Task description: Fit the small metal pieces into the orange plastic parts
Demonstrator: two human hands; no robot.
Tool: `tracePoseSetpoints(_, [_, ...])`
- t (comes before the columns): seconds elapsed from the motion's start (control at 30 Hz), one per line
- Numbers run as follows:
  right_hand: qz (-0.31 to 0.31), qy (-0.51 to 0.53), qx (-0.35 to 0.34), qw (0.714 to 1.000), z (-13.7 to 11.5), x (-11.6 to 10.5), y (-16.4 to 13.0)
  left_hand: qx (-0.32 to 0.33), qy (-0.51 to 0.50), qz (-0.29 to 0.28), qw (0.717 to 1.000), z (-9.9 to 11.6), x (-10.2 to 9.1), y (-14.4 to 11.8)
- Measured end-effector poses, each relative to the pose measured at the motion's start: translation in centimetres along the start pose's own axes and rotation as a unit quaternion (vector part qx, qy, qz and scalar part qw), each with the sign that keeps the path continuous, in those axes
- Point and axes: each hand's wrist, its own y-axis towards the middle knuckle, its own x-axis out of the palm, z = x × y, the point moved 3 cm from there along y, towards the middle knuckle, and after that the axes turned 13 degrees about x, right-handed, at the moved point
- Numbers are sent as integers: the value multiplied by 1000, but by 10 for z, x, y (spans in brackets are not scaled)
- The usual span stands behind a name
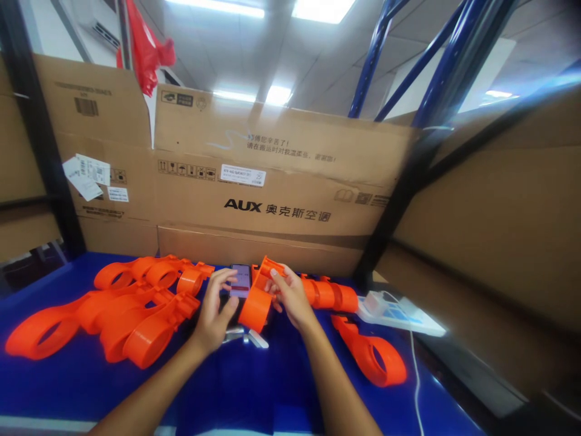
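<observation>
Orange plastic part (256, 303): glossy, ring-ended, gripped by both hands.

head cam | single view | faces forward, slightly down — close over blue table (254, 387) | cardboard wall (281, 181) just behind

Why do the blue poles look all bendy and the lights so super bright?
In the head view, the wide lens bends the blue poles and stretches the picture's edges; the ceiling lights glare to plain white; the right edge smears into blur; the hands and the orange part at the middle stay fairly sharp on the blue table.
</observation>
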Motion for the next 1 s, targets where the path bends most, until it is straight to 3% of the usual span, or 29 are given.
tracePoseSetpoints(0.07, [-27, -14, 3, 1000, 4, 7, -1, -119, -82, -21, 989, -3, 7, 3])
tracePoseSetpoints(0.13, [-38, -32, -3, 999, 9, 16, -1, -219, -185, -41, 957, -3, 16, 3])
tracePoseSetpoints(0.23, [-27, -71, -25, 997, 13, 26, -1, -290, -249, -28, 924, -6, 22, 1])
tracePoseSetpoints(0.37, [-45, -153, -79, 984, 6, 26, -5, -287, -211, 55, 933, -18, 11, 2])
tracePoseSetpoints(0.47, [-57, -265, -121, 955, -2, 18, -12, -271, -193, 118, 936, -23, -1, 3])
tracePoseSetpoints(0.57, [-76, -420, -136, 894, -2, 11, -21, -264, -185, 172, 931, -22, -9, 5])
tracePoseSetpoints(0.7, [-78, -584, -85, 803, 11, 8, -28, -269, -179, 197, 926, -19, -13, 4])
tracePoseSetpoints(0.77, [-82, -628, -62, 771, 17, 10, -29, -267, -172, 198, 927, -19, -12, 4])
tracePoseSetpoints(0.87, [-95, -650, -53, 752, 22, 13, -29, -266, -171, 196, 928, -19, -12, 5])
tracePoseSetpoints(1.0, [-117, -639, -59, 758, 23, 14, -27, -272, -179, 188, 926, -19, -11, 4])
